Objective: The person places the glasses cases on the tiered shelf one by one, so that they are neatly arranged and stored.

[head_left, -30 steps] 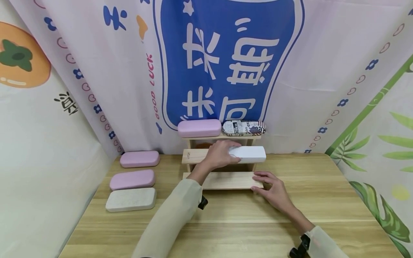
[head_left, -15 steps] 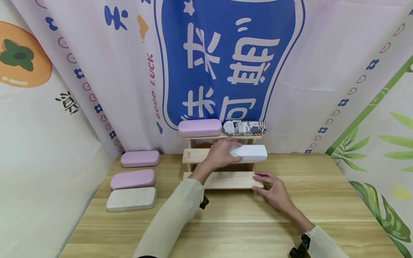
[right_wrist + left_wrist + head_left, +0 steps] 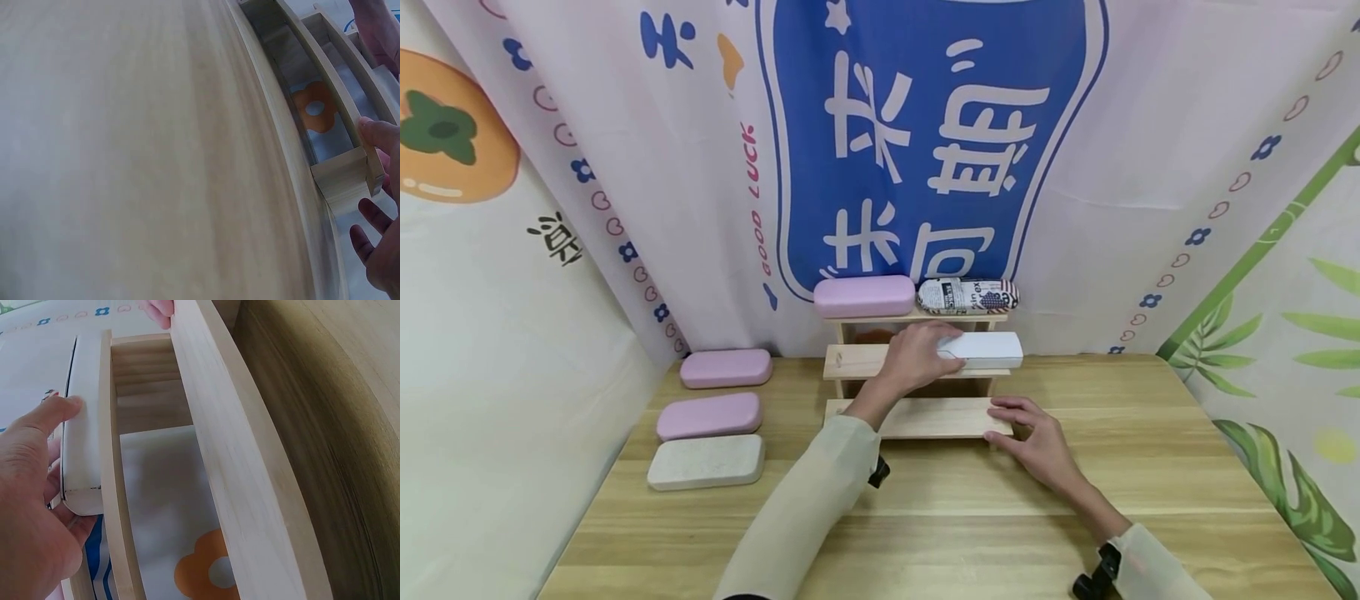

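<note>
head view: i see the left hand (image 3: 917, 360) pinching a white case (image 3: 988, 350) at the middle shelf's (image 3: 854, 360) right end. left wrist view: its thumb (image 3: 59, 411) lies on the case's side. right wrist view: the right hand (image 3: 389, 253) pinches the lowest shelf's (image 3: 373, 170) end.

The head camera is looking forward and down over the table (image 3: 970, 533) and rack (image 3: 940, 421) from farthest off; the left wrist's is facing the rack close up; the right wrist's is looking across the table, rack at upper right; both are sharing the orange flower print (image 3: 192, 575).
</note>
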